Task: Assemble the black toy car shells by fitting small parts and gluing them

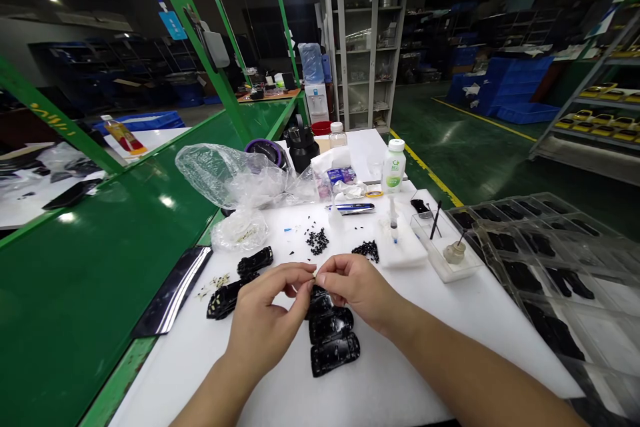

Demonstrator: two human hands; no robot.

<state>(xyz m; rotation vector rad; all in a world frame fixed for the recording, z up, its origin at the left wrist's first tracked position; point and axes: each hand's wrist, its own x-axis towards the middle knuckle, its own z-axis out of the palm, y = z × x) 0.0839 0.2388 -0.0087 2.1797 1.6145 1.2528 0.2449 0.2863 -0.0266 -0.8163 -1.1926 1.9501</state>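
Observation:
My left hand [270,310] and my right hand [357,287] meet at the fingertips over the middle of the white table [400,353]. A tiny pale piece shows between the two pinches; its shape is too small to make out. Just beneath the hands lies a column of glossy black molded parts [334,353], the top one partly covered by my fingers. More black parts [225,299] with pale bits on them rest left of my left hand. Small black pieces form one pile [317,240] beyond my hands and another pile [367,251] beyond my right hand.
Pale bits [216,282] lie scattered at the left near a dark glossy panel [173,290]. Farther back are plastic bags [240,177], a white bottle [393,167] and a syringe [394,223] on a foam block. A clear tray [450,263] and compartment trays [590,293] are at the right.

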